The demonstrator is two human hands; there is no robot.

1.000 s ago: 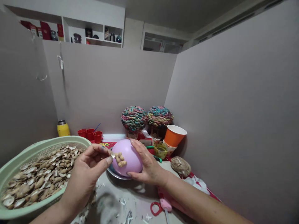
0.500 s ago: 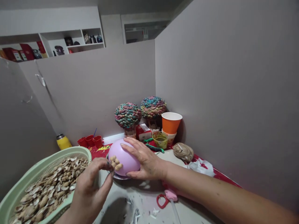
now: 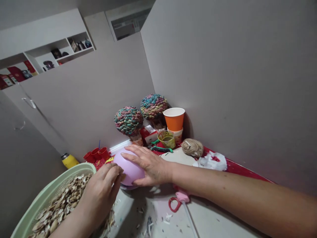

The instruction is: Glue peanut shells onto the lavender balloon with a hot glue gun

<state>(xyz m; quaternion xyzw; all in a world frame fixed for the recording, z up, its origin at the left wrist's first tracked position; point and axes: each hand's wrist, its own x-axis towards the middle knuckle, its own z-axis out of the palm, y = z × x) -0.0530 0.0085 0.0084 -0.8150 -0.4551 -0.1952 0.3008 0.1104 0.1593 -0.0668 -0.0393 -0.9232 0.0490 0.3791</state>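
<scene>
My right hand is spread over the right side of a light purple balloon, gripping it between thumb and fingers. The balloon rests on a shiny round dish, mostly hidden beneath it. At the balloon's left side my left hand is closed, fingertips pressed to the surface. A bit of tan peanut shell shows by those fingertips; the fingers cover the rest. Left of this hand stands a green basket holding many peanut shells.
Behind are two multicoloured shell-covered balls on stands, orange paper cups, a yellowish tub, green-handled pliers and twine. A pink glue gun and red-handled scissors lie in front. Grey panels enclose the table.
My left hand has turned and closed in, its fingers now covering the peanut shells seen on the balloon before. My right hand keeps its hold. The camera view has tilted and shifted right.
</scene>
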